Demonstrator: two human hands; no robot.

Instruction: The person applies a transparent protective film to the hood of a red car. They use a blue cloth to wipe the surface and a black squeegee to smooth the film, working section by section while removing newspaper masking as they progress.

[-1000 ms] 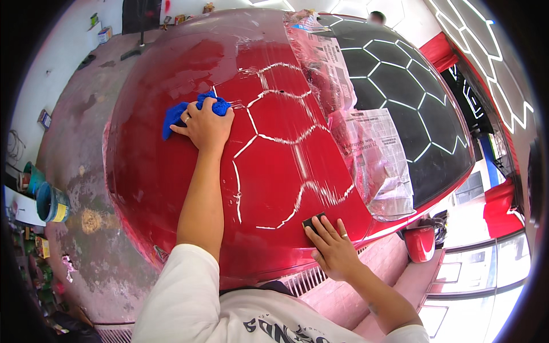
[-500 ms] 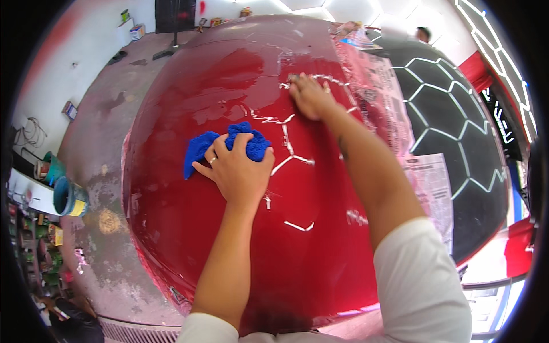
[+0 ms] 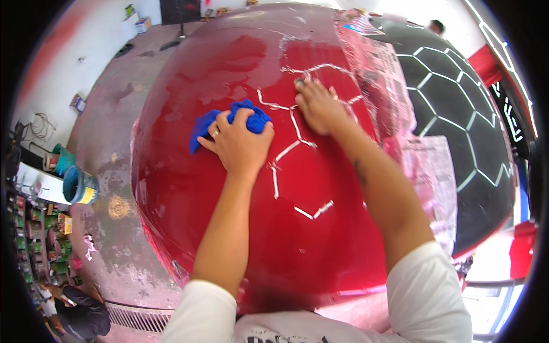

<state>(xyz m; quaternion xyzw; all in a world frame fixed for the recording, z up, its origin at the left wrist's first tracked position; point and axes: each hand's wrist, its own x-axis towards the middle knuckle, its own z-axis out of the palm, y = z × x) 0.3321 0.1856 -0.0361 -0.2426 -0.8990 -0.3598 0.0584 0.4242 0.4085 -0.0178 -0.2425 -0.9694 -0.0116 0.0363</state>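
A glossy red car panel (image 3: 320,246) with wet-looking patches lies in front of me, reflecting white hexagonal light lines. On its left part, my left hand (image 3: 243,140) is closed over a bunched blue cloth (image 3: 251,119), with a flap of it trailing out to the left. Farther off and to the right, my right hand (image 3: 321,106) presses down on the panel, fingers stretched forward and close together. Something small and greyish shows under those fingertips; its kind is hard to make out.
Pink-stained newspaper masking (image 3: 432,166) runs along the panel's right side, beside dark glass (image 3: 486,188). Left on the floor stand buckets (image 3: 80,186); shelves of cans (image 3: 51,240) are nearby. A person in dark clothes (image 3: 86,314) is at lower left; another's head (image 3: 437,26) shows far right.
My right hand has slid nearer to me along the panel. My left hand and the blue cloth have shifted slightly farther away. The whole view has also moved a little.
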